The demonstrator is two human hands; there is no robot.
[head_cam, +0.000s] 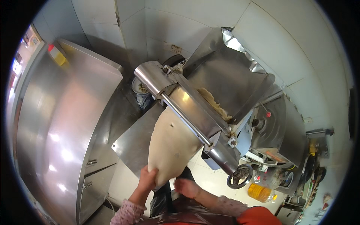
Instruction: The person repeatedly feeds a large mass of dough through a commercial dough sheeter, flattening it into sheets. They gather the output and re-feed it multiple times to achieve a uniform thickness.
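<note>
A broad sheet of pale dough [174, 143] hangs out of the steel dough sheeter [194, 107] and lies over its sloping metal tray [132, 143]. My left hand [147, 177] grips the near left edge of the sheet, thumb on top. To the right of the sheet's near end is my right hand [187, 188], blurred, apart from the dough and with nothing visible in it. Behind the rollers, a crumpled strip of dough [215, 104] sits at the bottom of the steel feed chute [219, 76]. The dough between the rollers is hidden by the housing.
A stainless steel counter [62, 112] with a yellow bottle [57, 56] stands left. Right of the sheeter are its handwheel [239, 176], another steel machine [270, 123] and an oil jug [260, 193]. A tub [139, 85] sits behind the tray. Tiled wall [180, 24] closes the back.
</note>
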